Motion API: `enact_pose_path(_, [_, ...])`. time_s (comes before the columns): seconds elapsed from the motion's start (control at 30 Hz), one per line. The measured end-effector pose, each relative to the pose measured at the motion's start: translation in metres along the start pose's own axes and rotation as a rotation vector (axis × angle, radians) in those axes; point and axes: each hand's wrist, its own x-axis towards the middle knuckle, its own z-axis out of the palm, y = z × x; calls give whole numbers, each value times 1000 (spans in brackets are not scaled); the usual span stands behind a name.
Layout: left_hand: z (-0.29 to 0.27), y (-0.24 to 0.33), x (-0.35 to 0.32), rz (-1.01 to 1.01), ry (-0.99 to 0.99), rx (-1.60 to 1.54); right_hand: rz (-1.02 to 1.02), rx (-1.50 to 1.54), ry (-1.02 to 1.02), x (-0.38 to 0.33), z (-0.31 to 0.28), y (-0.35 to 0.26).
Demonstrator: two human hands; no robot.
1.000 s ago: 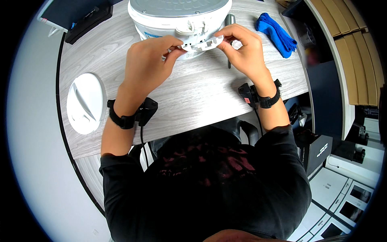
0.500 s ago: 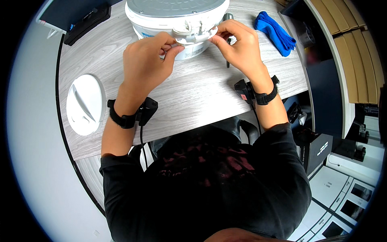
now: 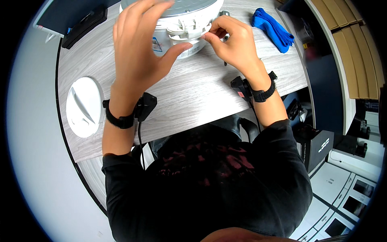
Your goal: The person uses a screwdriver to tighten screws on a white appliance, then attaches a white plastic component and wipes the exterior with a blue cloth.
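Observation:
A white appliance with a grey top [image 3: 193,7], which looks like a rice cooker, stands at the far edge of view. On its near side is a white curved plastic piece [image 3: 187,37] below a latch-like fitting [image 3: 187,25]. My right hand [image 3: 238,40] pinches the right end of that curved piece between thumb and fingers. My left hand [image 3: 139,52] is open, fingers spread and raised over the appliance's left front. Its thumb points toward the curved piece, and it hides part of the body and lid. Whether the left fingers touch the lid cannot be told.
On the left of the wood-grain table [image 3: 189,92] lies a white oval cover [image 3: 84,107] with a groove. A folded blue cloth [image 3: 273,30] lies at the right. Behind the right hand is a dark slim object [image 3: 225,14]. A monitor [image 3: 68,14] stands far left, shelves with cardboard boxes [image 3: 354,60] right.
My left hand has let go of the curved piece's left side, moving up and opening its fingers. My right hand keeps its pinch. The whole view has shifted slightly.

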Motion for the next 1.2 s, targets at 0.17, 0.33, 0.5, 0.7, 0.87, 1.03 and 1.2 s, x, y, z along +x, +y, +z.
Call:
enact_pose_path(0.17, [7, -10, 3, 25, -174, 83, 4, -56, -11, 0, -1, 0])
enact_pose_path(0.33, [7, -16, 0, 40, -190, 58, -28, -58, -18, 0, -8, 2])
enact_pose_path(0.5, [8, -15, 0, 32, -183, 53, -163, 40, 81, 13, -27, -1])
enact_pose_path(0.7, [8, -13, 2, 7, -171, 30, -122, 94, -99, 27, -29, -20])
enact_pose_path(0.87, [12, -13, -3, -1, -161, 50, -200, 85, -105, 29, -23, -3])
enact_pose_path(1.03, [15, -13, -7, -1, -131, 50, -176, 101, -100, 32, -23, -6])
enact_pose_path(1.2, [18, -13, -8, 4, -106, 36, -175, 104, -76, 32, -23, -8])
